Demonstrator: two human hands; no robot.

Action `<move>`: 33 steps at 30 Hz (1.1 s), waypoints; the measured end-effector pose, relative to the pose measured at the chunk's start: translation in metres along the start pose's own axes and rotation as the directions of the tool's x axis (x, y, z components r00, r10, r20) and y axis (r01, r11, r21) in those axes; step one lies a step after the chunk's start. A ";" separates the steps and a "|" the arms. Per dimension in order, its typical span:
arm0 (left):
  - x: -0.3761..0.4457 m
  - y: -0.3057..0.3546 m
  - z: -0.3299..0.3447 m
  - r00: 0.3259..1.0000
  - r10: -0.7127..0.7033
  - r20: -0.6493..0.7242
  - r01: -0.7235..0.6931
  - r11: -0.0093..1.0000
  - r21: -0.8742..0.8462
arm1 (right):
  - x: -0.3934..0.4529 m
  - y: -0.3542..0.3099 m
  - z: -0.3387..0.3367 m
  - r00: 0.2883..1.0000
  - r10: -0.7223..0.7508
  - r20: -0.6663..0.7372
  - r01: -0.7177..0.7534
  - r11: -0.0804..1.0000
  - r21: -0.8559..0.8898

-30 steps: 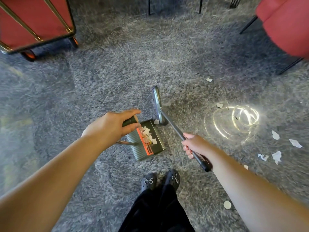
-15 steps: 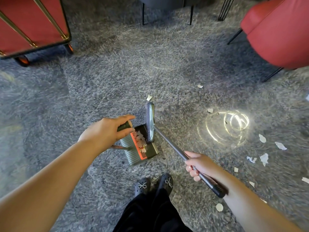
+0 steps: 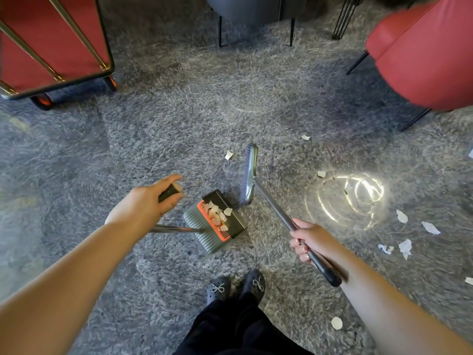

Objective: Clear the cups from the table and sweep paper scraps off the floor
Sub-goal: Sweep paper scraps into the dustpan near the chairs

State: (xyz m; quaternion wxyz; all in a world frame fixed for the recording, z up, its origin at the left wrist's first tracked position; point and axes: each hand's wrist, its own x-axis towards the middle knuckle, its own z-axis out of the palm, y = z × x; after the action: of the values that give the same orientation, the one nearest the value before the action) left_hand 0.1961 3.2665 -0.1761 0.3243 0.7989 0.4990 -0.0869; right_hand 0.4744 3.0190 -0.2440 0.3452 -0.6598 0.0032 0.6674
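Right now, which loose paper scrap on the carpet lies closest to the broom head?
The scrap just left of the broom head's far tip; the other loose scraps lie farther off to the right.

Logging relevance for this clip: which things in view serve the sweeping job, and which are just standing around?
Part of the job:
broom, held by the right hand
dustpan, its handle held by the left hand
paper scraps on the carpet

Just there:
red trolley
red chair
grey chair
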 end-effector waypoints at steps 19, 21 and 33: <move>0.163 -0.003 -0.110 0.990 0.118 -0.073 -0.123 0.990 -0.068 | 0.043 -0.110 0.040 0.985 0.016 -0.171 -0.020 1.000 -0.018; 0.183 -0.002 -0.117 0.990 0.132 -0.049 -0.134 0.990 -0.041 | 0.053 -0.123 0.046 0.982 0.022 -0.189 -0.022 1.000 0.002; 0.319 0.047 -0.163 0.975 0.182 0.126 -0.193 0.978 0.076 | 0.117 -0.241 0.035 0.981 0.048 -0.187 -0.046 0.999 0.014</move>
State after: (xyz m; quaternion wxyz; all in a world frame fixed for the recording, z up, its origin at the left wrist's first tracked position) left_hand 0.3616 3.5875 -0.1768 0.3246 0.8494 0.3969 -0.1249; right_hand 0.5683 3.2720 -0.2338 0.3308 -0.7177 0.0545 0.6103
